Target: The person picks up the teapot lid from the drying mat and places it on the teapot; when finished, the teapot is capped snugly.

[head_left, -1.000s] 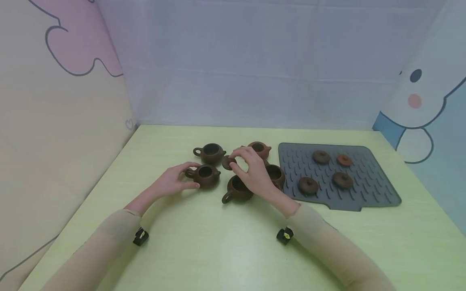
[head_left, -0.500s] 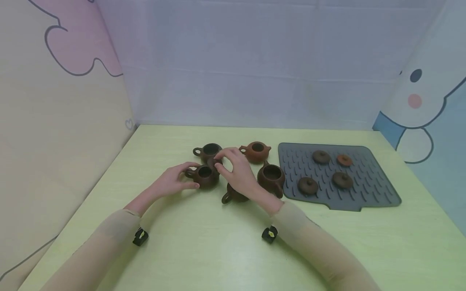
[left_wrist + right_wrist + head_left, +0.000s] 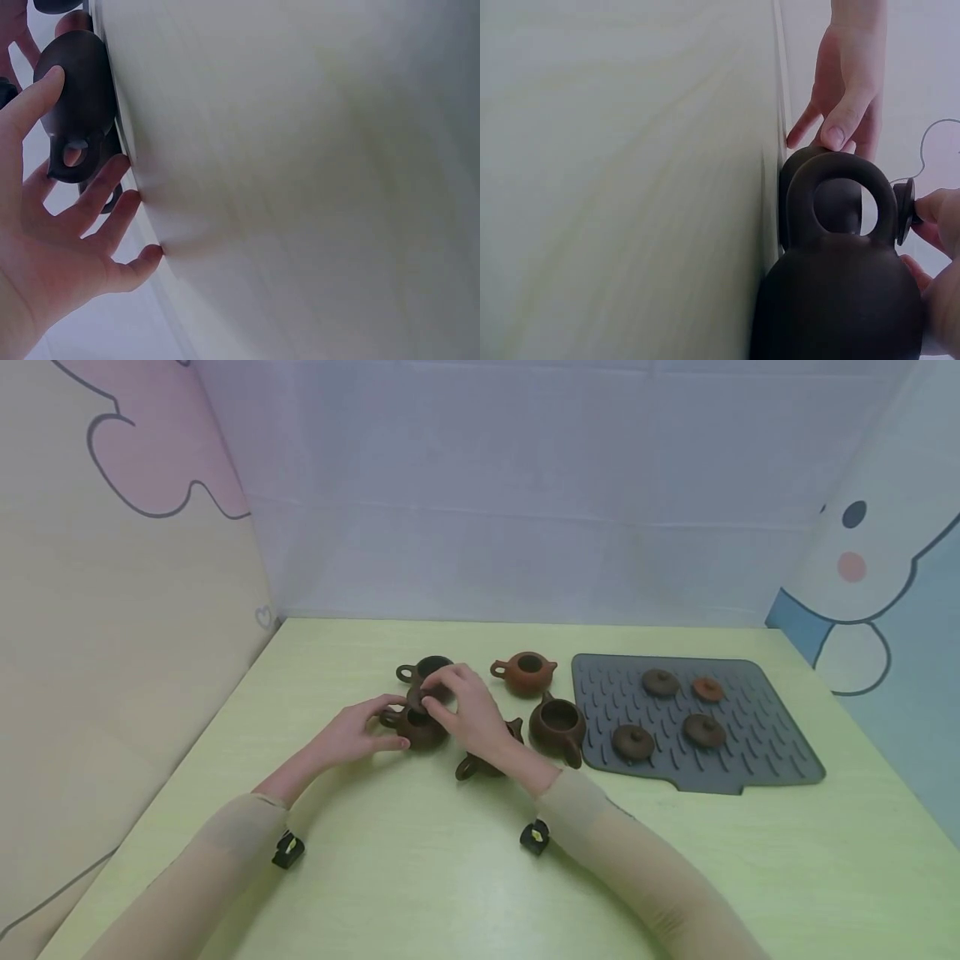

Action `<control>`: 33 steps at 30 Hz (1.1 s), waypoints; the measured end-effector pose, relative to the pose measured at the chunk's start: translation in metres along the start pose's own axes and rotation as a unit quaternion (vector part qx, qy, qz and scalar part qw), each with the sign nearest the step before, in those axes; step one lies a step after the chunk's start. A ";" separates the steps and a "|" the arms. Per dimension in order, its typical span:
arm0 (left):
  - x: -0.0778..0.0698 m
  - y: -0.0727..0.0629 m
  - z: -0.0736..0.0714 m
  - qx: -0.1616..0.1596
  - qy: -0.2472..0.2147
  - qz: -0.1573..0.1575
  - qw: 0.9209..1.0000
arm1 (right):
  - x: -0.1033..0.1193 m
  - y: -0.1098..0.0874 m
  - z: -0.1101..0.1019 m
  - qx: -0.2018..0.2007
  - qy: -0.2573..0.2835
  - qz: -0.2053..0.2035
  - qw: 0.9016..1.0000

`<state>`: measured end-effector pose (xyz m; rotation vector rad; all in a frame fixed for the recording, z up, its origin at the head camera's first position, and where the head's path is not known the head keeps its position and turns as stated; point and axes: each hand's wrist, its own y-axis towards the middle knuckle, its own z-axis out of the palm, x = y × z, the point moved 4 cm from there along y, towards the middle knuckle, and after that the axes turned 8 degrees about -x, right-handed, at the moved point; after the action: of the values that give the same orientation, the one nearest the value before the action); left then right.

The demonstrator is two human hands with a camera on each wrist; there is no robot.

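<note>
A small dark brown teapot (image 3: pixel 424 737), open on top, stands on the table with its handle to the left. My left hand (image 3: pixel 356 737) steadies it from the handle side, thumb against its near wall; the left wrist view shows the thumb on the teapot's body (image 3: pixel 84 97) and the other fingers spread by the handle. Just above the opening, my right hand (image 3: pixel 472 714) pinches a round dark lid (image 3: pixel 905 211) by its knob between thumb and fingers. In the right wrist view the lid is tilted on edge beside the teapot's top.
Another dark teapot (image 3: pixel 406 673) stands right behind. Under my right forearm is a dark teapot (image 3: pixel 468 767); to its right are another dark one (image 3: pixel 557 735) and a reddish one (image 3: pixel 528 675). A grey ridged mat (image 3: pixel 712 777) at right bears several lids.
My right hand has moved left with the lid, from beside the teapot to over its opening. The left hand has stayed at the teapot.
</note>
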<state>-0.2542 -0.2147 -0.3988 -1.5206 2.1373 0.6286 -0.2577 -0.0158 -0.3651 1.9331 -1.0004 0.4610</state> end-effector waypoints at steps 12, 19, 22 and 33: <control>0.000 -0.001 -0.001 0.005 0.001 -0.010 1.000 | -0.004 0.001 0.011 0.020 -0.023 0.024 0.999; -0.002 -0.001 -0.002 0.004 0.002 -0.011 1.000 | -0.003 0.002 0.012 0.040 -0.038 0.043 0.998; -0.001 -0.001 -0.001 0.003 0.003 -0.008 1.000 | -0.004 0.002 0.013 0.049 -0.042 0.047 0.997; -0.001 0.000 -0.001 0.001 -0.001 -0.005 1.000 | -0.004 0.001 0.014 0.064 -0.067 0.046 0.995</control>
<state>-0.2535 -0.2142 -0.3973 -1.5264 2.1269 0.6240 -0.2622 -0.0259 -0.3751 2.0617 -1.1747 0.4618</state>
